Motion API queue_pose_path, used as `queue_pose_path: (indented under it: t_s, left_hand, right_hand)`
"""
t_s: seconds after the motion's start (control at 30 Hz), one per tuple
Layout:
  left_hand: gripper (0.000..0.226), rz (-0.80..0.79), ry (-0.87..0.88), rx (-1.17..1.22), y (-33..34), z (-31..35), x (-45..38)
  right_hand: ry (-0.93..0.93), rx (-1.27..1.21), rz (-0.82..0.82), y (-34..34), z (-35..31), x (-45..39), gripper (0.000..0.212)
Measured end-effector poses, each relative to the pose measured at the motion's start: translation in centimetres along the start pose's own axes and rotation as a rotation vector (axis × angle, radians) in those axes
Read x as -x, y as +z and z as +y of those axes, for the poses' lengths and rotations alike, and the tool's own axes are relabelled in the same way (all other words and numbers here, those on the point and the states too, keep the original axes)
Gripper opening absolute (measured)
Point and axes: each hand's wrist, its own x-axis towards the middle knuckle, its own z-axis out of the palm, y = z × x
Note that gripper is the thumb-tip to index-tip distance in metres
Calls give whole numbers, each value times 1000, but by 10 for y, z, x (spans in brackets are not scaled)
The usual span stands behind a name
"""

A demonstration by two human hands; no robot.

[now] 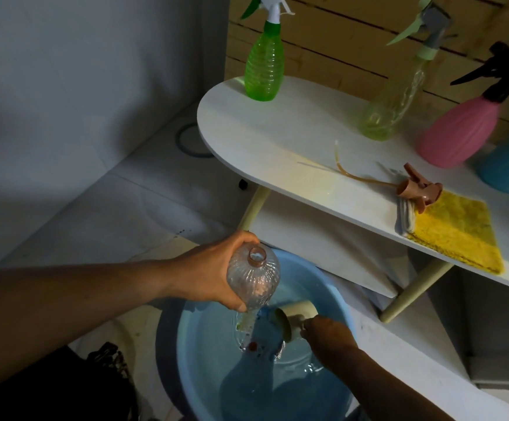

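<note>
Head camera view: at lower centre of the frame, the left hand grips a clear ribbed bottle, its open neck facing up, above a blue basin of water. Just right of it, the right hand holds a cream cup by its handle, tipped sideways over the water. At upper right, a white table carries a loose spray head and a yellow cloth.

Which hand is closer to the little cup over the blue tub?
Right. The right hand holds the cup itself. The left hand is higher up and to the cup's left, gripping the bottle.
</note>
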Motion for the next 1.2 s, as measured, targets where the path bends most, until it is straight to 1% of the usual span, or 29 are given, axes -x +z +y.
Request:
queue_pose_path:
  t_s: [0.1, 0.17, 0.3, 0.4, 0.53, 0.63, 0.77, 0.9, 1.0, 1.2]
  left_hand:
    - [105, 2, -4, -16, -1, -1, 0]
    - [103, -3, -14, -12, -1, -2, 1]
    - [101, -19, -40, -17, -2, -5, 3]
    - [101, -46, -46, -42, -2, -6, 4]
    - [98, -55, -44, -61, -3, -6, 4]
    - [100, -61, -48, -57, -4, -6, 5]
    - [101, -44, -61, -84, -7, -10, 8]
    - [100, -29, -66, -99, -9, -11, 10]
    - [101, -14, -69, -111, -9, -12, 9]
    - [104, -16, -41, -95, -6, -2, 5]
  right_hand:
    - [-13, 30, -1, 5, 0, -5, 37]
    - [0, -29, 2, 6, -2, -9, 36]
    - [76, -327, 19, 5, 2, -14, 34]
    - [150, -592, 71, -8, 13, -12, 36]
    - [190, -804, 138, -33, 21, 0, 36]
    - [169, -906, 214, -56, 24, 13, 40]
    - [91, -1085, 249, -92, 25, 35, 38]
    - [22, -1066, 319, -134, 23, 64, 37]
    - [-37, -1080, 397, -160, 19, 84, 28]
    - [-115, -1035, 519, -190, 9, 112, 26]
